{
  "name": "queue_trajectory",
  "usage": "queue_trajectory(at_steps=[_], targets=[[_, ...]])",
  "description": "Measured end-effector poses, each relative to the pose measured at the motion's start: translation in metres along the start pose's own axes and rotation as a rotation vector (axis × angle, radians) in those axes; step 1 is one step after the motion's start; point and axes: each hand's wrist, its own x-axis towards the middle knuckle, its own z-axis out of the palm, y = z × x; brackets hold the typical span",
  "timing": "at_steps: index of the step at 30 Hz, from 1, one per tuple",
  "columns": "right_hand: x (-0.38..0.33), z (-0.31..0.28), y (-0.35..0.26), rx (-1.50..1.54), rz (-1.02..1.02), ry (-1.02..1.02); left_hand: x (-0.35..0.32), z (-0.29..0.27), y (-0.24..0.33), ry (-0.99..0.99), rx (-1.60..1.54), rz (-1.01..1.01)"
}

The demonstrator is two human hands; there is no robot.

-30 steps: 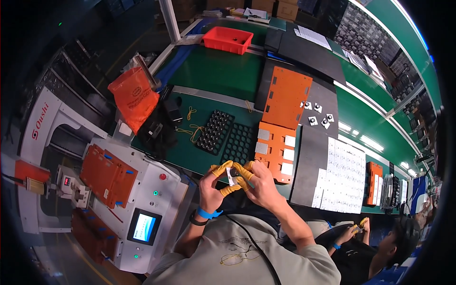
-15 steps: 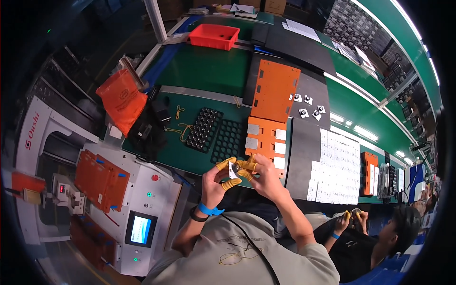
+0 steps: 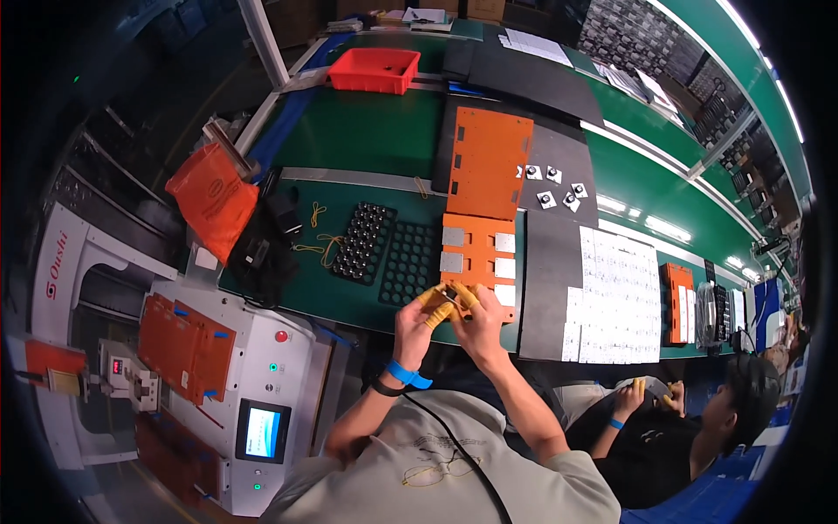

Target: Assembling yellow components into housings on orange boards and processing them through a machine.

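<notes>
My left hand (image 3: 415, 332) and my right hand (image 3: 480, 330), both in yellow finger cots, are closed together in a pinch over the near end of an orange fixture (image 3: 476, 249). Between the fingertips shows a sliver of a small white square plate (image 3: 449, 296); the fingers hide the rest. Silvery square plates (image 3: 452, 262) lie in the fixture's pockets, and its orange lid (image 3: 491, 166) is folded back beyond it. Left of the fixture stand a black tray of small round black parts (image 3: 362, 243) and a second black tray with bare round holes (image 3: 407, 262).
Several small white plates with black round parts (image 3: 546, 200) lie on the dark mat, near white sheets (image 3: 620, 293). A red bin (image 3: 374, 70) stands at the back. The machine (image 3: 292, 375) with its screen is left; a co-worker (image 3: 663, 437) sits right.
My hands have moved slightly right, onto the fixture's near end, and the plate between them has turned mostly out of sight. The whole view has shifted a little.
</notes>
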Motion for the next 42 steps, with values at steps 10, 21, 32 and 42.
queue_trajectory(at_steps=[10, 21, 32, 42], targets=[[-0.041, -0.018, 0.031, 0.345, 0.227, -0.293, 0.002, -0.019, -0.045, 0.037, 0.380, 0.068], [-0.052, -0.080, 0.052, 0.154, 0.403, -0.102, 0.074, -0.042, -0.058, 0.115, 0.930, 0.069], [0.002, -0.031, 0.057, 0.130, 0.062, -0.116, 0.076, -0.025, -0.065, 0.102, 0.951, -0.039], [0.173, -0.034, 0.014, 0.389, -0.083, 0.218, 0.069, -0.033, -0.099, 0.244, 0.897, 0.199]])
